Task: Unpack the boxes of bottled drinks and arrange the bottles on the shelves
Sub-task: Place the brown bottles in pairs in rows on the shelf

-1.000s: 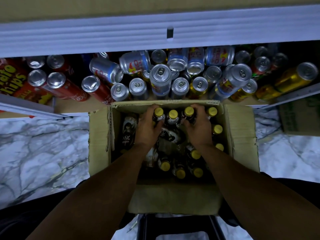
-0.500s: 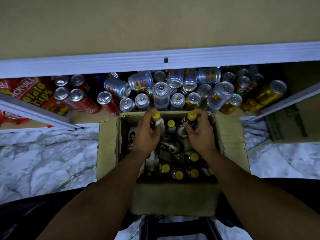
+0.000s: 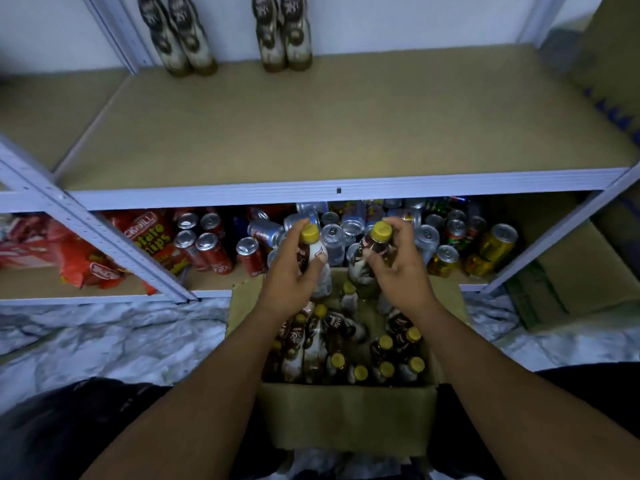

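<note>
The tall shelf rack with a pale grey metal frame and tan boards fills the upper part of the view. Its middle board is mostly bare; only four dark brown bottles with pale labels stand at the back wall, in two pairs. The lower board carries many aluminium drink cans, some upright and some lying, and red bags of potato chips at the left. In front of the rack stands the open brown cardboard box, with more yellow-capped bottles inside, some upright and some fallen.

Above the far edge of the box, the left hand has its fingers curled round the neck of a brown bottle with a yellow cap, and the right hand grips a second such bottle in the same way.

The step in hand seems to be the lift to the middle board. It is best to raise both bottles clear of the front rail, keep them upright, and set them beside the pairs at the back — base flat first, then let go.
</note>
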Tool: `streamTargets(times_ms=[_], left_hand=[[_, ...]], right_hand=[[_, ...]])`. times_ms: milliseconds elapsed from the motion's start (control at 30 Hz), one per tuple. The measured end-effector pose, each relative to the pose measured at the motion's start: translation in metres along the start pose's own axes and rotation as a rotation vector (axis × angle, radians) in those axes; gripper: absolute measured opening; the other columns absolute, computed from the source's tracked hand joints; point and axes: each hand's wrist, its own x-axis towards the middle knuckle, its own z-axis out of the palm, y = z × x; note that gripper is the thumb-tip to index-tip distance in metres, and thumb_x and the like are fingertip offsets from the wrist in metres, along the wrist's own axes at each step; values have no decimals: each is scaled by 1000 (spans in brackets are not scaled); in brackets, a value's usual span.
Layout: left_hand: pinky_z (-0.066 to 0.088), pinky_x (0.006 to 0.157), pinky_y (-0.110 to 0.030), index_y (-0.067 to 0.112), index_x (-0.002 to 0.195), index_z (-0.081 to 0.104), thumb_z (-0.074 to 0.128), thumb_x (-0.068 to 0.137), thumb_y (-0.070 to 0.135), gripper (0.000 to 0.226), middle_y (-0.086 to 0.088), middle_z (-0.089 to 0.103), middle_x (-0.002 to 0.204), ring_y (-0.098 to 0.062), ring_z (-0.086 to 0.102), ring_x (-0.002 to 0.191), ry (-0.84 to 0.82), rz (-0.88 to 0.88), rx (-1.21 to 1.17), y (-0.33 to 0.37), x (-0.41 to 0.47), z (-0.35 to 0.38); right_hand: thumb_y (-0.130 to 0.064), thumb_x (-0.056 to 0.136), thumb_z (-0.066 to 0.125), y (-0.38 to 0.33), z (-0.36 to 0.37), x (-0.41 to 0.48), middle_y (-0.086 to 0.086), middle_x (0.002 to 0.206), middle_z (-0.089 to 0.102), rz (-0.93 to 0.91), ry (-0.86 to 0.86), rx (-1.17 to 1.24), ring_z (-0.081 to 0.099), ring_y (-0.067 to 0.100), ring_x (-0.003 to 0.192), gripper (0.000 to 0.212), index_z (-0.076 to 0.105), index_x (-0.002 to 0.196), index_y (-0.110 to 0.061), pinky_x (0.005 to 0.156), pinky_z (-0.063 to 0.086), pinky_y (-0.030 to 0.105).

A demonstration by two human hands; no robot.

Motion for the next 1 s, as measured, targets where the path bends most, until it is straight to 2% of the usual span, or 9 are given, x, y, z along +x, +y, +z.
streamTargets(times_ms=[67,167,400,500,567,633,733,800,1000], left_hand=[[41,115,-45,30,156,31,62,101,32,63,4,44,154,-13,43,141,9,13,-2,17,-5,-13],[45,111,-49,32,155,31,65,99,31,65,8,50,146,-15,50,135,6,26,-26,42,-12,-31],[54,91,-37,46,145,39,71,93,39,62,12,60,127,-14,63,119,-59,97,-128,105,-18,-71],[57,83,-48,49,143,41,73,94,34,60,7,60,123,-26,67,103,-75,120,-125,128,-12,-90],[56,88,-54,52,139,42,74,93,33,59,1,59,121,-24,65,99,-80,157,-113,141,-4,-101],[55,94,-51,50,138,44,75,93,29,59,-1,60,118,-17,64,96,-75,178,-108,152,8,-110],[54,99,-50,45,140,46,76,92,25,59,0,61,117,-22,66,102,-59,195,-103,164,30,-117],[55,98,-50,43,140,47,75,93,22,58,3,61,115,-26,65,104,-41,214,-100,169,46,-119],[56,97,-41,47,141,45,75,93,22,61,7,62,118,-16,66,105,22,232,-111,169,96,-110]], right_hand=[[-26,100,65,-18,-8,-5,-7,134,53,-29,9,28,55,9,117,53,33,142,-34,95,45,30],[-26,99,66,-41,-22,-14,-8,131,54,-82,23,42,57,8,117,51,35,138,-35,98,50,38],[-27,96,69,-106,-49,-24,-4,123,62,-185,-4,28,61,12,114,53,36,136,-40,99,51,47],[-30,95,70,-133,-61,-20,-10,122,63,-240,-34,6,61,12,117,53,38,137,-38,100,52,50],[-31,94,71,-150,-69,-13,-12,123,63,-276,-45,-36,60,10,119,54,39,137,-37,100,53,49],[-30,93,72,-166,-78,-1,-14,121,64,-312,-45,-61,61,7,117,54,39,135,-40,101,53,46],[-29,93,72,-181,-88,25,-14,121,65,-344,-31,-89,61,4,116,55,39,136,-41,105,50,40],[-28,93,72,-187,-93,44,-14,120,66,-356,-19,-96,61,4,116,55,39,135,-42,105,49,39],[-23,92,73,-182,-94,94,-11,118,66,-360,28,-122,62,9,112,55,40,132,-43,103,49,41]])
